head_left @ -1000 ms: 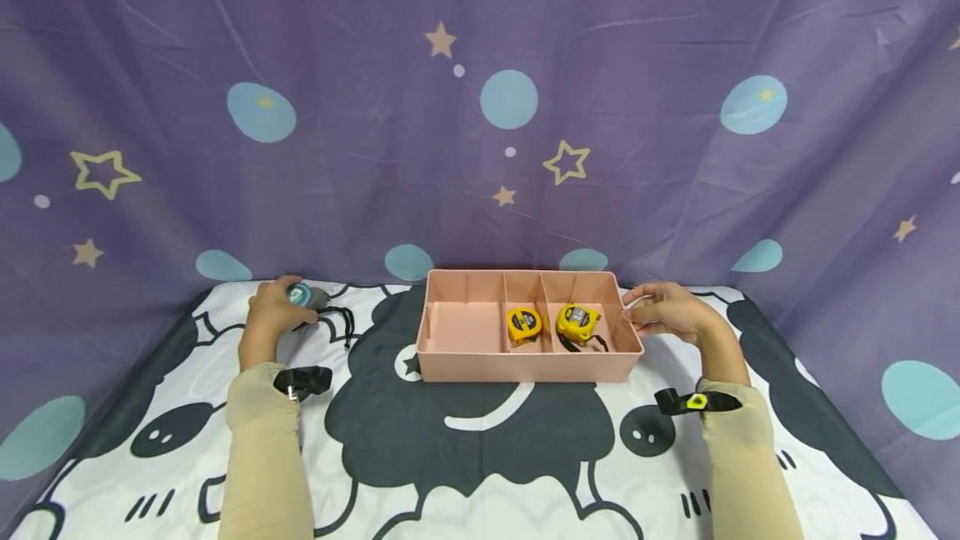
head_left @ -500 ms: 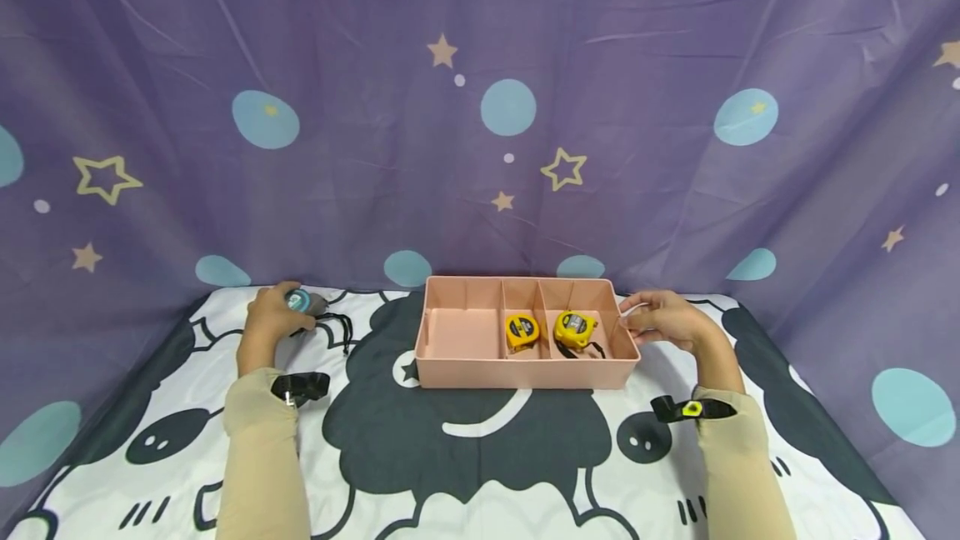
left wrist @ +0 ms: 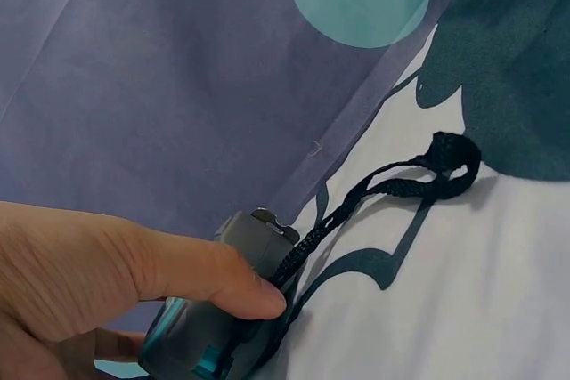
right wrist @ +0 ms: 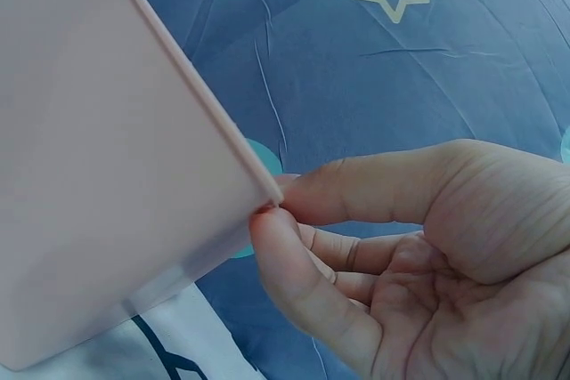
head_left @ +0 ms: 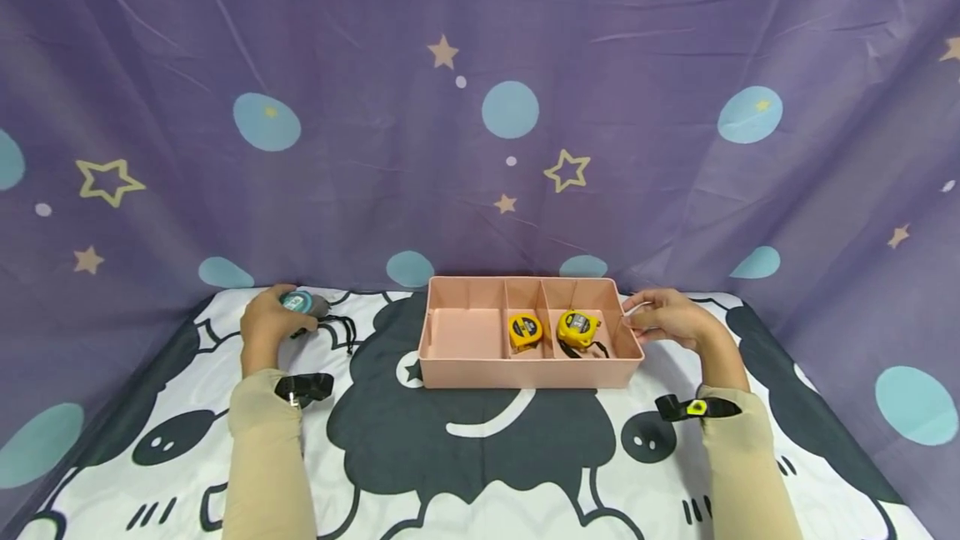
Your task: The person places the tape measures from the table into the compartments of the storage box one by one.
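Note:
At the left back of the cloth, my left hand (head_left: 268, 319) holds a grey and teal tape measure (head_left: 300, 302). The left wrist view shows the thumb lying across its grey case (left wrist: 254, 242); the other fingers are mostly hidden. A black wrist strap (left wrist: 436, 166) trails from the case onto the cloth. My right hand (head_left: 671, 319) pinches the right end of a pink divided box (head_left: 525, 372), thumb and forefinger on the rim in the right wrist view. One yellow tape measure (head_left: 525, 330) lies in the middle compartment, another yellow tape measure (head_left: 577, 327) in the right one.
The cloth (head_left: 480, 448) under everything has a black and white cartoon print. A purple curtain (head_left: 375, 148) with stars and dots hangs right behind the box. The box's large left compartment (head_left: 467, 332) shows bare pink floor.
The head view has shifted slightly. The grey tape measure appears turned a little in my left hand, with more of its teal face showing. My right hand stays at the box's end.

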Tool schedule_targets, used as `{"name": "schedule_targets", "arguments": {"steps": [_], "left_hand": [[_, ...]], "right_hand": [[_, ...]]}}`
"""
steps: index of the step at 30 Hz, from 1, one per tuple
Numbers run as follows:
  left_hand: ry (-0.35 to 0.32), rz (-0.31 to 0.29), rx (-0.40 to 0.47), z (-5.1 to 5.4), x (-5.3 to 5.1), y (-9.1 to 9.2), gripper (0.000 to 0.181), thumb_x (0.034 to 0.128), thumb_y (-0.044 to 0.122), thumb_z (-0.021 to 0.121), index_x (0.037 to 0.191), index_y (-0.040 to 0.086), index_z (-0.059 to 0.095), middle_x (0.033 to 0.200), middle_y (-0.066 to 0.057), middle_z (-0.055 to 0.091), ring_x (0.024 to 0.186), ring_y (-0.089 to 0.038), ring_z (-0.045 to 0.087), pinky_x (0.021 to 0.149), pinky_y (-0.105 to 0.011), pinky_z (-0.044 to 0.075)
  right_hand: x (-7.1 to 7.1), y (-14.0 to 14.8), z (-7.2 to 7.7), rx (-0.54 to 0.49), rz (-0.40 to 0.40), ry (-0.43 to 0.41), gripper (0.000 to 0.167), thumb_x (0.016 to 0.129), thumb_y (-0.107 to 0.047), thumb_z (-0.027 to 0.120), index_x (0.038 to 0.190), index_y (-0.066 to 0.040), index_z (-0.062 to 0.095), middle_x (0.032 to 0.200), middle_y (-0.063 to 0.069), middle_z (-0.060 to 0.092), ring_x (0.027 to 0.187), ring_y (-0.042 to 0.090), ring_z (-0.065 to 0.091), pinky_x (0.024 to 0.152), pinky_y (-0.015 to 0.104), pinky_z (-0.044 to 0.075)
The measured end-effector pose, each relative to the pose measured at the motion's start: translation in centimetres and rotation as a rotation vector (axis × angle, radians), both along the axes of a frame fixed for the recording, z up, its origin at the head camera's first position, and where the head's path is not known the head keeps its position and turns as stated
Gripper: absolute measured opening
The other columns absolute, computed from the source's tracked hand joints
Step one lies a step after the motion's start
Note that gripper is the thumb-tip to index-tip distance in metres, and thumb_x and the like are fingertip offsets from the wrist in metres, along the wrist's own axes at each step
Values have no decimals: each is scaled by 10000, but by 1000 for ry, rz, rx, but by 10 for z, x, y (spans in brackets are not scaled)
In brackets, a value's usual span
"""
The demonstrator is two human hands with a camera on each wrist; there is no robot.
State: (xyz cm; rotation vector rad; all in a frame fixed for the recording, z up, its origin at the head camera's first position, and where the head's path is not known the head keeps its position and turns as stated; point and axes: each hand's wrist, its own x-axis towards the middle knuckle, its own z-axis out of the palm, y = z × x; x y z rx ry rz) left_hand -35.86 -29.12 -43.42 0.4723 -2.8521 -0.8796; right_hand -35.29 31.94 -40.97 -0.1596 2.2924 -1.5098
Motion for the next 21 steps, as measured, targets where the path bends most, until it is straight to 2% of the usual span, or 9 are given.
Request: {"name": "schedule_targets", "arguments": {"steps": [10,15,21], "left_hand": [[-53,72,18,1,4,1,873,695,230,829,1474,16,499,1372,-325,545,1161,-488,525,965,-576,427],[-78,71,6,2,1,0,898,685,271,835,1483,31,497,1366,-311,555,1138,-470,536,926,-548,443],[-74,68,7,5,4,0,870,717,346,817,1465,21,513,1353,-298,570,1121,-468,553,893,-527,461]], "right_hand": [[-2,1,5,24,27,-29,449,955,-68,621,1322,142,468,924,-21,702,788,111,667,750,281,604],[-1,2,6,22,22,-38,454,954,-69,632,1316,147,463,899,-28,699,775,106,668,744,275,602],[-1,0,5,9,17,-34,433,944,-49,626,1298,146,472,883,-32,699,756,104,661,730,266,598]]}}
